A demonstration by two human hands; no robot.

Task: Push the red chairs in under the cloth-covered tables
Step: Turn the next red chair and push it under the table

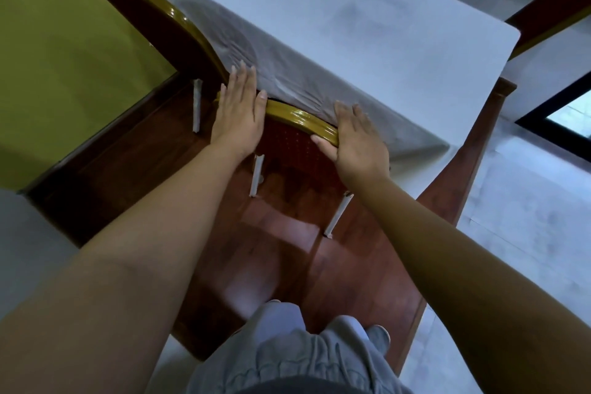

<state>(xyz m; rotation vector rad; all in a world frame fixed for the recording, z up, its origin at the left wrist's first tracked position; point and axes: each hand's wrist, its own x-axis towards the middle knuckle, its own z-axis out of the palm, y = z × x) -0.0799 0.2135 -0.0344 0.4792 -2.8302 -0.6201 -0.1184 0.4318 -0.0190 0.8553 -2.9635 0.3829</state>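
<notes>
Looking down from the head camera, one white cloth-covered table [335, 29] fills the frame from the centre out toward twelve and one o'clock, its cloth hanging over the near edge. A second white-draped surface [543, 67] shows at two to three o'clock, cut off by the frame edge, so its shape cannot be told.

Below lies a reddish wooden platform [287, 265] running from nine down to six o'clock, with pale floor on both sides and a yellow-green wall [57, 41] at ten o'clock.

Two red chairs with gold frames are plain to see. The near chair [297, 134] stands at the centre with its back's top rail against the hanging cloth, its seat hidden under the table. The other chair [150, 22], at eleven o'clock, leans beside the table's left side, its seat also hidden. A dark red and gold edge at two o'clock may be a third; that cannot be told.

Three pale chair legs [257, 174] show on the platform.

The left hand [240, 109] lies flat, fingers spread, on the rail's left end. The right hand [358, 137] lies flat on its right end, thumb hooked under the rail. Neither is closed into a grip.
</notes>
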